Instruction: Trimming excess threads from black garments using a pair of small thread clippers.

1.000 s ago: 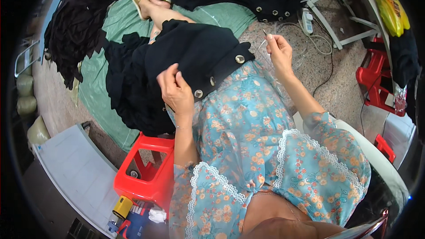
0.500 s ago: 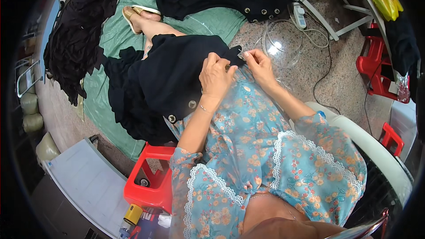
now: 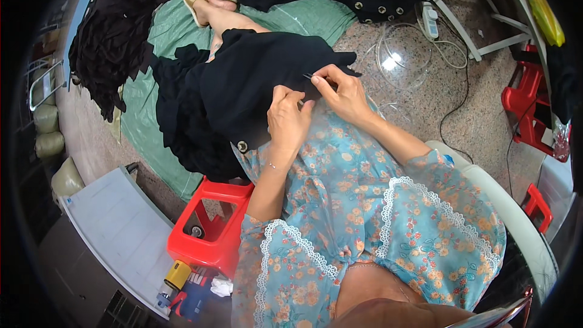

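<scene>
Black cloth (image 3: 255,79) is draped over my lap and hangs down to the left in folds. A round metal eyelet (image 3: 243,146) shows near its lower edge. My left hand (image 3: 288,121) lies at the cloth's near edge, its fingers curled and closed on the fabric. Just to its right, my right hand (image 3: 343,94) is pinched above the cloth, a small thin dark tip (image 3: 308,76) poking out from between thumb and forefinger. What the tip belongs to is hidden by the fingers.
A red stool (image 3: 212,255) stands at my left, near a pale board (image 3: 121,231). Black cloth heaps (image 3: 115,36) lie on and beside a green sheet (image 3: 164,140). A power strip (image 3: 430,21), cables and a grey metal frame (image 3: 480,42) are at the far right.
My right hand has left the cloth's right corner and moved left, nearer my left hand; the dark tip now shows in it. An eyelet beside my left wrist is out of sight.
</scene>
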`<state>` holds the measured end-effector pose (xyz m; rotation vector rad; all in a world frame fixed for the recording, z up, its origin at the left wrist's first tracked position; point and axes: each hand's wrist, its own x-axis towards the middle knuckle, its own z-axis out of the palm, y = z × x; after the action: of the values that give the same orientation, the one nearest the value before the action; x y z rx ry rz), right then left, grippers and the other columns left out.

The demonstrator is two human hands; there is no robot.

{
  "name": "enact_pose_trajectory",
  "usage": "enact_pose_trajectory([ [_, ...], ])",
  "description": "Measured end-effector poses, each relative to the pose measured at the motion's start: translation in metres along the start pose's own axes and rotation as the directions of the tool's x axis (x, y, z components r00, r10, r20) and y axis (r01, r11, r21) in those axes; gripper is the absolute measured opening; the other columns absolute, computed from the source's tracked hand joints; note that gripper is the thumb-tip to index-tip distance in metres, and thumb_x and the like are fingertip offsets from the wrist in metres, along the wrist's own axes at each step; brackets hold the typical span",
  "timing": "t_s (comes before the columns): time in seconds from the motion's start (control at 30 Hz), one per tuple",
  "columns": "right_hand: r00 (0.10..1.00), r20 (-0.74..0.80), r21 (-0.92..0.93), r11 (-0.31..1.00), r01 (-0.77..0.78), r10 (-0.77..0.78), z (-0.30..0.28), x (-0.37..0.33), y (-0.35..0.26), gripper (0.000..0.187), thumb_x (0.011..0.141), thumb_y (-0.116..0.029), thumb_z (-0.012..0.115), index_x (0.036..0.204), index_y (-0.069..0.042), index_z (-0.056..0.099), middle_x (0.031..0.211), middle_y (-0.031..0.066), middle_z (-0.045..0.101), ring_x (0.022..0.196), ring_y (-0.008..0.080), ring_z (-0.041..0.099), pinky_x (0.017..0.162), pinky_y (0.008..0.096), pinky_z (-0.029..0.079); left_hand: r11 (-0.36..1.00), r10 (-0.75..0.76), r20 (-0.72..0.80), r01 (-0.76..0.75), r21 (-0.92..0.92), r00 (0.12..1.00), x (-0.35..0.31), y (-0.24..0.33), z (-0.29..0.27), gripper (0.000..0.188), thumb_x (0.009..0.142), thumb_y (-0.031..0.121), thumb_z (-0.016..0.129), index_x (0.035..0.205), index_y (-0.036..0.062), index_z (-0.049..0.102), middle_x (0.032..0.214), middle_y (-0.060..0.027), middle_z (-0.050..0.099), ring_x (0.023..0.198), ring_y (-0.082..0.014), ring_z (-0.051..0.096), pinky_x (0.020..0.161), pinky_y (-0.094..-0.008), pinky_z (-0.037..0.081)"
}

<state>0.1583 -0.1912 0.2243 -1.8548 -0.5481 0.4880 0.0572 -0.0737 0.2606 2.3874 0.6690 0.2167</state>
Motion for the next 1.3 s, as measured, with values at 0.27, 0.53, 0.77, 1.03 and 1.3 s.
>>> enact_pose_trajectory([
  [0.27, 0.996, 0.075, -0.174, 0.983, 0.056, -0.043, 0.005, -0.001, -0.007, 0.022, 0.092, -0.031, 0.064, 0.093, -0.008, 0.063, 0.071, 0.0123, 0.067, 0.063, 0.0315, 0.066, 0.056, 0.0437, 0.048, 1.0, -0.021, 0.059, 0.021, -0.003, 0.998, -0.012, -0.015, -0.008, 0.02, 0.073, 0.001, 0.077, 0.091, -0.0042, 0.072, 0.085, -0.0142, 0.064, 0.069, -0.0278, 0.066, 0.065, -0.0364, 0.053],
  [0.53, 0.997, 0.062, -0.213, 0.976, 0.051, -0.038, 0.004, 0.002, -0.006, 0.022, 0.092, -0.031, 0.064, 0.094, -0.009, 0.063, 0.072, 0.012, 0.067, 0.064, 0.0316, 0.066, 0.056, 0.0445, 0.049, 0.997, 0.063, -0.078, -0.066, -0.031, 0.995, -0.014, -0.022, 0.008, 0.011, 0.08, -0.004, 0.066, 0.089, -0.001, 0.071, 0.083, -0.0146, 0.064, 0.071, -0.0311, 0.067, 0.065, -0.0382, 0.053],
  [0.77, 0.997, 0.065, -0.203, 0.978, 0.042, -0.03, 0.003, 0.001, -0.004, 0.022, 0.092, -0.031, 0.064, 0.094, -0.009, 0.064, 0.074, 0.0112, 0.068, 0.064, 0.0307, 0.067, 0.057, 0.0431, 0.049, 0.983, 0.111, -0.146, -0.13, -0.13, 0.983, -0.01, -0.032, 0.016, 0.005, 0.081, -0.002, 0.066, 0.083, 0.0015, 0.063, 0.08, -0.0136, 0.061, 0.066, -0.0339, 0.063, 0.06, -0.0408, 0.053],
  [1.03, 0.911, 0.147, -0.244, 0.878, 0.411, -0.385, -0.003, -0.014, -0.008, 0.018, 0.087, -0.027, 0.069, 0.088, -0.01, 0.063, 0.075, 0.0087, 0.064, 0.062, 0.0279, 0.066, 0.052, 0.0396, 0.049, 0.903, -0.195, -0.102, 0.137, -0.408, 0.976, -0.015, -0.05, 0.027, 0.007, 0.093, 0.003, 0.059, 0.087, -0.0008, 0.061, 0.071, -0.0049, 0.061, 0.057, -0.0118, 0.058, 0.053, -0.0277, 0.046],
  [1.3, 0.837, 0.323, -0.524, 0.653, 0.547, -0.442, -0.002, -0.015, -0.02, 0.016, 0.088, -0.025, 0.068, 0.09, -0.011, 0.062, 0.074, 0.0055, 0.053, 0.059, 0.0225, 0.063, 0.048, 0.0367, 0.047, 0.869, -0.244, -0.082, 0.18, -0.461, 0.966, -0.017, -0.051, 0.032, 0.01, 0.093, 0.006, 0.06, 0.086, -0.0014, 0.06, 0.077, -0.0119, 0.063, 0.063, -0.0214, 0.061, 0.059, -0.0332, 0.048],
])
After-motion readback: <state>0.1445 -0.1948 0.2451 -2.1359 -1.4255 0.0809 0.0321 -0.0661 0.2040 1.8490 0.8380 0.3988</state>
